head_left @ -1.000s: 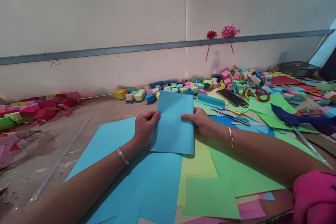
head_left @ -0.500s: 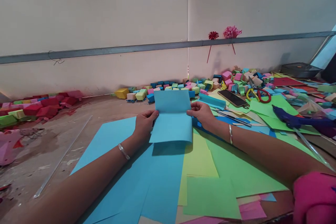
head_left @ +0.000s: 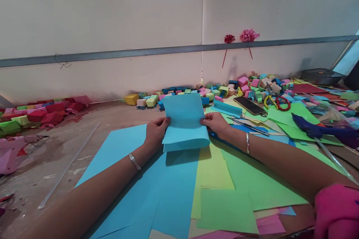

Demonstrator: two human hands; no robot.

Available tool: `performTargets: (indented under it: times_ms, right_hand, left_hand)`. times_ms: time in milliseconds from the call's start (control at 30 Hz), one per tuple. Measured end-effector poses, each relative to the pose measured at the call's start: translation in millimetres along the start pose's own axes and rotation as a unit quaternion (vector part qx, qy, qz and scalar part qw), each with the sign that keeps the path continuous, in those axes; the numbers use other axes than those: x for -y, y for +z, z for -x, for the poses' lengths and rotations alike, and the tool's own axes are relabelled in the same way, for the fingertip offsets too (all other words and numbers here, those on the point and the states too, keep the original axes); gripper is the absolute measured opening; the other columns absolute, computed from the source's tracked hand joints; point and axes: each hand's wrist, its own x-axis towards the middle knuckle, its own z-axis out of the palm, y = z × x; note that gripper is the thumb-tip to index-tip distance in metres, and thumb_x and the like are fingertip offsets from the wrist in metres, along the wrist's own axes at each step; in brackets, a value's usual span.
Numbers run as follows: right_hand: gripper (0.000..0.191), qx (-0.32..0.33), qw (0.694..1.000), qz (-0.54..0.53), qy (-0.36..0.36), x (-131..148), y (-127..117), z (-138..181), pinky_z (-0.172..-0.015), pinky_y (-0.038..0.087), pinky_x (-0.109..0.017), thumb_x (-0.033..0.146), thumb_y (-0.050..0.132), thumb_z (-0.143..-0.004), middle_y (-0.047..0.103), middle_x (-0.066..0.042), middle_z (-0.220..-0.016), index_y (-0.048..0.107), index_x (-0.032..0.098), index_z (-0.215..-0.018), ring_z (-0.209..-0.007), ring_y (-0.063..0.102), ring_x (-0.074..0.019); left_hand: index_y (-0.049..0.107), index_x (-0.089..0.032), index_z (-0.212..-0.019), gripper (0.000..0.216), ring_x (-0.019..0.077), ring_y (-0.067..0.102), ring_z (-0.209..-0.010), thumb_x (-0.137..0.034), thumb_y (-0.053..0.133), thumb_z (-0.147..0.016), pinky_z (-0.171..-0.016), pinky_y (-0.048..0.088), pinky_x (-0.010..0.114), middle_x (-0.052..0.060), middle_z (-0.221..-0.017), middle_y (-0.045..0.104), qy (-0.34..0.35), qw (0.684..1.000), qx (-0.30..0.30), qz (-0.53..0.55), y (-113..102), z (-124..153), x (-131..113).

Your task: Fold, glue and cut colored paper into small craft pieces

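Observation:
Between my two hands hangs a light blue sheet of paper [head_left: 183, 110], held above the table. Its upper part stands up, and its lower part bends toward me in a rounded curl. My left hand [head_left: 157, 130] pinches the left edge with thumb and fingers. On the right edge, my right hand [head_left: 215, 123] has the same kind of pinch. Underneath lie large blue sheets [head_left: 134, 198], a yellow-green sheet [head_left: 211, 175] and green sheets [head_left: 263, 179].
Small folded paper blocks [head_left: 215, 91] line the wall, with red ones [head_left: 54, 112] at left. Rightward lie a phone [head_left: 249, 105], scissors [head_left: 277, 102], a pen [head_left: 249, 127] and a purple glue gun [head_left: 316, 129]. A pink glue gun [head_left: 9, 153] and a clear stick [head_left: 68, 166] lie left.
The lower part of the held blue paper has curled over into a rounded bend, where before it showed a flatter panel below a crease. Both hands keep their pinch in nearly the same place.

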Motion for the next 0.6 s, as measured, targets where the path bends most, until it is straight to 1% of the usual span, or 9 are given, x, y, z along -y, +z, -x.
performTargets:
  times_ms: [100, 200, 300, 367, 433, 500, 600]
  right_hand:
    - [0.026, 0.002, 1.0, 0.009, 0.001, 3, 0, 2, -0.047, 0.044, -0.021, 0.033, 0.08, -0.063, 0.057, 0.003, -0.058, 0.058, 0.018, -0.063, -0.051, 0.049, -0.0084]
    - [0.03, 0.032, 0.999, 0.025, 0.027, 5, 2, 8, -0.044, 0.044, -0.023, 0.039, 0.08, -0.065, 0.055, 0.002, -0.052, 0.059, 0.018, -0.061, -0.046, 0.048, -0.009]
    - [0.03, 0.05, 0.997, 0.041, 0.047, 7, 4, 11, -0.04, 0.041, -0.023, 0.034, 0.084, -0.06, 0.056, 0.0, -0.049, 0.059, 0.017, -0.057, -0.043, 0.048, -0.0097]
    - [0.029, 0.049, 0.997, 0.045, 0.045, 7, 3, 10, -0.039, 0.04, -0.022, 0.03, 0.085, -0.058, 0.058, 0.0, -0.05, 0.06, 0.017, -0.057, -0.044, 0.049, -0.0097]
    - [0.027, 0.046, 0.997, 0.044, 0.038, 8, 3, 10, -0.04, 0.04, -0.021, 0.029, 0.085, -0.058, 0.06, 0.001, -0.052, 0.06, 0.017, -0.059, -0.046, 0.05, -0.0092]
    - [0.027, 0.052, 0.997, 0.042, 0.036, 8, 4, 10, -0.041, 0.041, -0.021, 0.032, 0.084, -0.061, 0.06, 0.001, -0.053, 0.06, 0.017, -0.061, -0.046, 0.05, -0.0086]
    - [0.031, 0.083, 0.994, 0.044, 0.053, 7, 6, 13, -0.041, 0.041, -0.022, 0.039, 0.081, -0.065, 0.058, 0.001, -0.051, 0.059, 0.018, -0.061, -0.043, 0.049, -0.0087]
  left_hand:
    - [0.074, -0.012, -0.074, 0.046, 0.0121, 0.049, -0.054, -0.052, 0.08, -0.052, -0.049, 0.037, 0.023, 0.001, -0.059, 0.065, 0.009, 1.0, -0.007, 0.0, 0, -1, 0]
    - [0.074, -0.013, -0.077, 0.042, 0.0124, 0.05, -0.056, -0.049, 0.079, -0.056, -0.049, 0.037, 0.023, 0.0, -0.059, 0.064, 0.014, 1.0, -0.015, -0.001, -2, -1, 2]
    - [0.074, -0.013, -0.076, 0.041, 0.012, 0.05, -0.055, -0.048, 0.079, -0.056, -0.049, 0.037, 0.023, 0.0, -0.059, 0.063, 0.014, 1.0, -0.016, 0.0, -3, -2, 4]
    - [0.074, -0.012, -0.076, 0.043, 0.0112, 0.048, -0.052, -0.05, 0.079, -0.056, -0.048, 0.036, 0.023, -0.001, -0.056, 0.062, 0.009, 1.0, -0.013, 0.003, -3, -4, 5]
    - [0.074, -0.012, -0.075, 0.044, 0.0104, 0.046, -0.05, -0.051, 0.08, -0.054, -0.047, 0.035, 0.023, -0.001, -0.054, 0.06, 0.004, 1.0, -0.013, 0.006, -3, -6, 6]
    - [0.074, -0.012, -0.075, 0.044, 0.0103, 0.047, -0.052, -0.049, 0.081, -0.052, -0.048, 0.035, 0.022, -0.002, -0.056, 0.062, 0.006, 1.0, -0.021, 0.008, -4, -8, 5]
    - [0.074, -0.013, -0.078, 0.043, 0.0109, 0.051, -0.057, -0.048, 0.081, -0.054, -0.052, 0.039, 0.021, -0.001, -0.063, 0.065, 0.011, 0.999, -0.035, 0.015, -7, -10, 3]
